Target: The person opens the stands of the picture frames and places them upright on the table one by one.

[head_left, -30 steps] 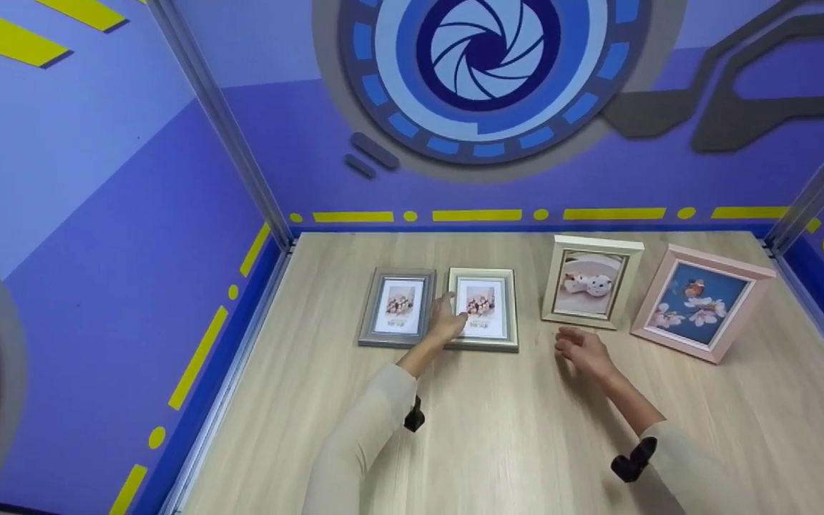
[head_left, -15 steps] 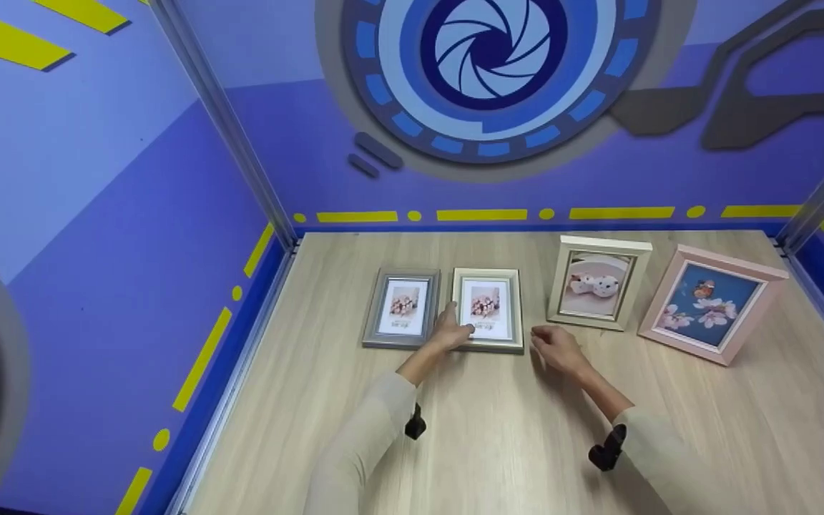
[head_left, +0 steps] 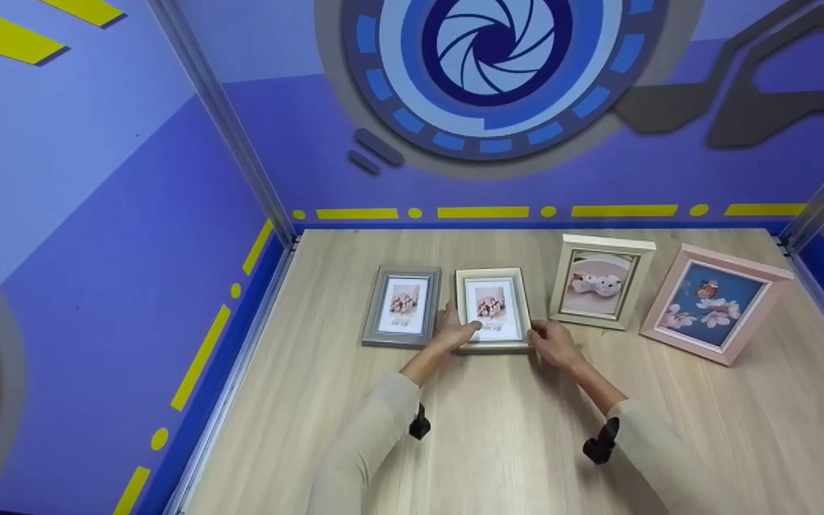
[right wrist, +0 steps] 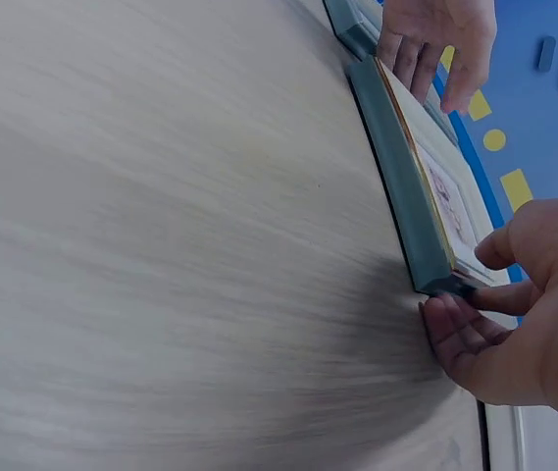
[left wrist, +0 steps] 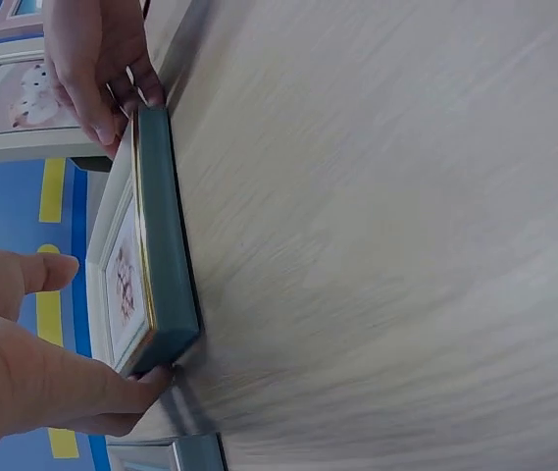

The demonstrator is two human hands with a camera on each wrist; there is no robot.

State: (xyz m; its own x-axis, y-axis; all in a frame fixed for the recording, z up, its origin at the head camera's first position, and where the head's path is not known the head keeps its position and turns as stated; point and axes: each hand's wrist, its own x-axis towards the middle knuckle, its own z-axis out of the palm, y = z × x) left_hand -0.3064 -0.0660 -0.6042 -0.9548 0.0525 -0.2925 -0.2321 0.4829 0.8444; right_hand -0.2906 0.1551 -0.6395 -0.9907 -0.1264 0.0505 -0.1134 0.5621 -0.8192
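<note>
A champagne-coloured picture frame (head_left: 494,343) lies face up on the table, a small flower picture in its white mat. My left hand (head_left: 450,332) has its fingers against the frame's left side; in the left wrist view the thumb (left wrist: 55,272) stands above the frame, apart from it. My right hand (head_left: 556,345) pinches the near right corner, thumb over the top and fingers at the edge, as the right wrist view shows. Just left of it lies a grey picture frame (head_left: 374,322), also face up, which neither hand holds.
A cream picture frame (head_left: 558,282) with a picture of two white figures stands upright behind my right hand. Farther right a pink picture frame (head_left: 741,340) stands turned inward. Purple-blue panels (head_left: 355,186) enclose the wooden table (head_left: 483,429) at the back and sides.
My right hand has moved left from in front of the cream frame to the champagne frame's near right corner and taken hold of it. The left hand has stayed at the frame's left side.
</note>
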